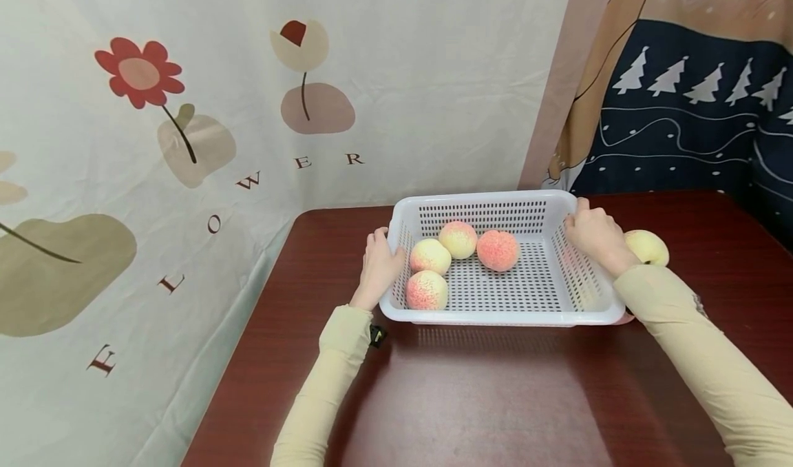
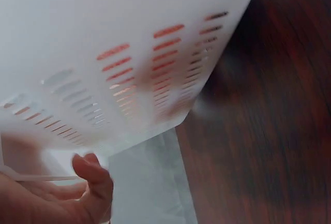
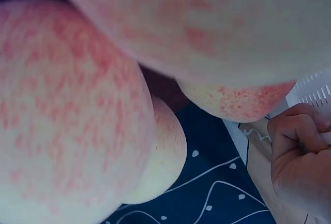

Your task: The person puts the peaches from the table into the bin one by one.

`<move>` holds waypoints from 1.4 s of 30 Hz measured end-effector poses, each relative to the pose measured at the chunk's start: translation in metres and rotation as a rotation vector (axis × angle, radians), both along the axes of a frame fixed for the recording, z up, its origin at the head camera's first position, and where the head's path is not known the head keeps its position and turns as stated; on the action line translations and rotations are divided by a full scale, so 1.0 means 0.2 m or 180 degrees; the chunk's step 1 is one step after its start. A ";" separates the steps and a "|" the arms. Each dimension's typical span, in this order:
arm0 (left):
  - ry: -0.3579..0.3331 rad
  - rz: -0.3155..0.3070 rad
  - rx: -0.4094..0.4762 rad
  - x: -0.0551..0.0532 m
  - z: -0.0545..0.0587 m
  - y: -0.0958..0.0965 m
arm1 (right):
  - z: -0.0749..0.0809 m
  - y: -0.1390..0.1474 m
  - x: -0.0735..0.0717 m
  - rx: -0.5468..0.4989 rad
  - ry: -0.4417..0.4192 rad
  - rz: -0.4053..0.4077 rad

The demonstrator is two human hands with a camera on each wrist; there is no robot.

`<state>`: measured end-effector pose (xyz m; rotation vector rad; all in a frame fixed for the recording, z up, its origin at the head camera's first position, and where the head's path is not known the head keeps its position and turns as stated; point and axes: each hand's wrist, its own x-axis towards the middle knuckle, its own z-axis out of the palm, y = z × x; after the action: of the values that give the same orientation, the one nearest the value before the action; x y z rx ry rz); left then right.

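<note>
A white perforated plastic basket (image 1: 502, 318) is held by its two short sides. Inside it, several pink-and-yellow peaches, among them a redder peach (image 1: 498, 251), are gathered toward the left half. My left hand (image 1: 379, 268) grips the left rim, its thumb on the inner side. In the left wrist view the fingers (image 2: 95, 182) curl at the basket's edge, and red shows through the slots. On the opposite side my right hand (image 1: 596, 234) grips the right rim. The right wrist view has that hand (image 3: 300, 149) curled at the rim, close behind large peaches (image 3: 67, 115).
Outside the basket, a yellowish peach (image 1: 647, 247) lies on the dark red wooden table (image 1: 483, 398), partly behind the right wrist. A printed curtain (image 1: 434, 88) hangs along the table's back and left edges, with a navy tree-patterned cloth (image 1: 688, 122) at the right.
</note>
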<state>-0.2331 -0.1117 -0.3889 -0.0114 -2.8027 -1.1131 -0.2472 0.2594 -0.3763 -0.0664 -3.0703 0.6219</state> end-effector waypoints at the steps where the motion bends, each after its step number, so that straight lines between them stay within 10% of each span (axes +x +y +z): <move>1: -0.0062 0.0009 0.0019 0.00 0.00 0.00 | 0.00 0.01 0.00 -0.0029 0.0008 0.0001; 18: -0.0483 -0.0099 0.0062 -0.01 0.02 0.01 | 0.03 0.11 0.03 -0.0511 -0.0133 0.0277; 26: -0.0501 -0.0109 0.0074 -0.02 0.02 0.02 | 0.07 0.31 0.03 0.0000 -0.0168 0.0445; 42: -0.0561 -0.0096 0.0088 -0.01 0.02 0.02 | -0.09 0.56 0.08 0.0185 -0.0672 0.0590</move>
<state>-0.2358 -0.1074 -0.3845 0.0497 -2.9493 -1.2156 -0.2318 0.3718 -0.3947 0.1659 -3.3239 0.5649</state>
